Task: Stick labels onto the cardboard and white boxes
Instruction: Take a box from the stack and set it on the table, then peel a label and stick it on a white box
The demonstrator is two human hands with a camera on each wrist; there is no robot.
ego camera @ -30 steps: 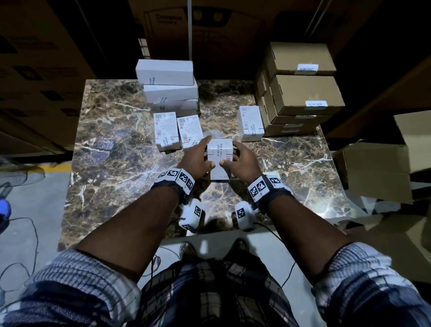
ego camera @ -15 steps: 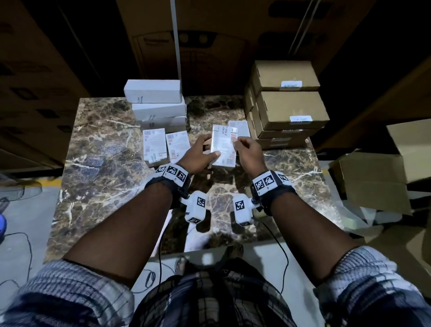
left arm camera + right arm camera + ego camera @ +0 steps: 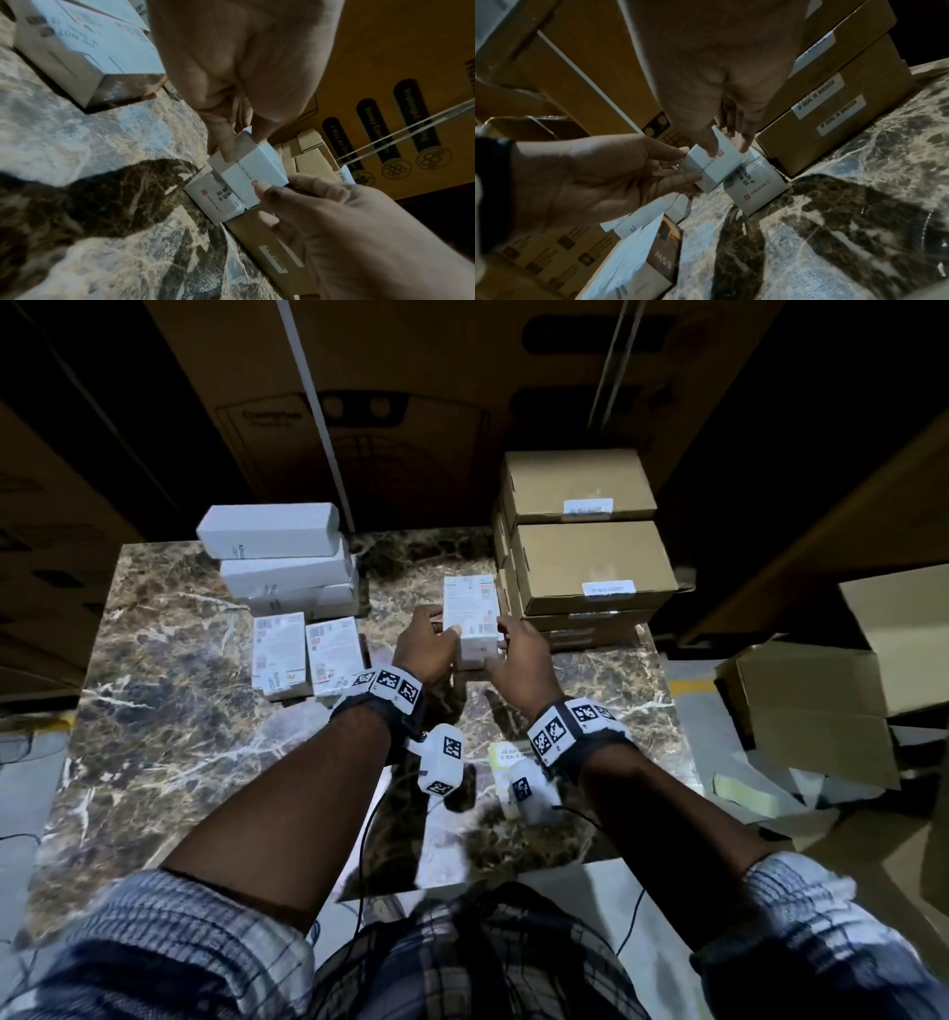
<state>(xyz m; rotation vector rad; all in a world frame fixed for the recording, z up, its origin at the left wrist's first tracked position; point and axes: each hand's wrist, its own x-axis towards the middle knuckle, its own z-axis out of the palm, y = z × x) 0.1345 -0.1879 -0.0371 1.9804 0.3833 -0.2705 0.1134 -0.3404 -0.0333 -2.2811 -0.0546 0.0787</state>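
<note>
Both hands hold one small white box [image 3: 471, 608] with a printed face up, just left of the cardboard box stack [image 3: 590, 562]. My left hand [image 3: 441, 624] pinches its left side with thumb and fingers. My right hand [image 3: 500, 642] grips its right side. In the wrist views the held box [image 3: 254, 168] sits partly over a second white box [image 3: 216, 199] that lies on the marble table [image 3: 154, 711]; I cannot tell whether they touch. The cardboard boxes carry white labels [image 3: 608, 588]. A label sheet [image 3: 506, 755] lies under my right wrist.
Three long white boxes [image 3: 277, 546] are stacked at the back left. Two labelled white boxes [image 3: 280, 654] lie flat in front of them. Open cardboard cartons [image 3: 821, 701] stand off the table's right edge. Large cartons rise behind the table.
The hands carried the white box from the table's middle to the far side beside the cardboard stack and turned its printed face up.
</note>
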